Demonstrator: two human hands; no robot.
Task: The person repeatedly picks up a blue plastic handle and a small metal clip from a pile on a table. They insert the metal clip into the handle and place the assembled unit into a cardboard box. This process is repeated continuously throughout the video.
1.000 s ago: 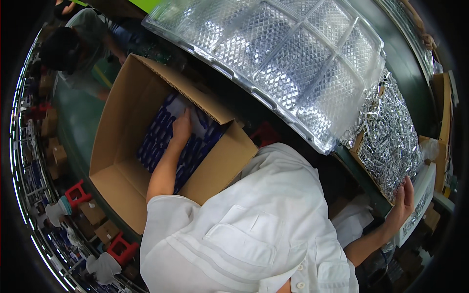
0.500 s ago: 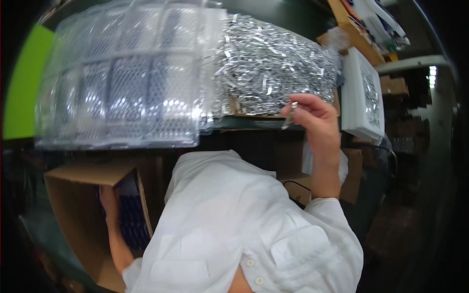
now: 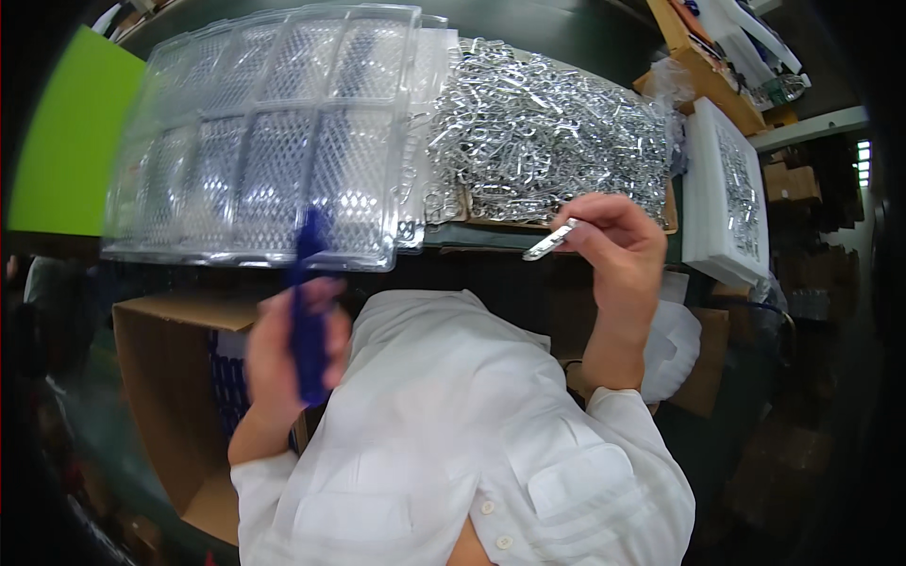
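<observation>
At the left of the frame, a carton (image 3: 156, 391) held rows of dark-blue pieces (image 3: 229, 377). Above it, a clear compartment tray (image 3: 250, 141) sat on the bench; you could not tell whether its compartments were filled. Left of centre, your left hand (image 3: 272, 354) was closed around a long blue piece (image 3: 308, 349), blurred. Right of centre, your right hand (image 3: 618, 250) pinched a silvery clip (image 3: 550, 241), just below a heap of metal clips (image 3: 557, 132). One of each was in hand, well apart and unjoined; with carton and heap so well stocked, much seemed left.
</observation>
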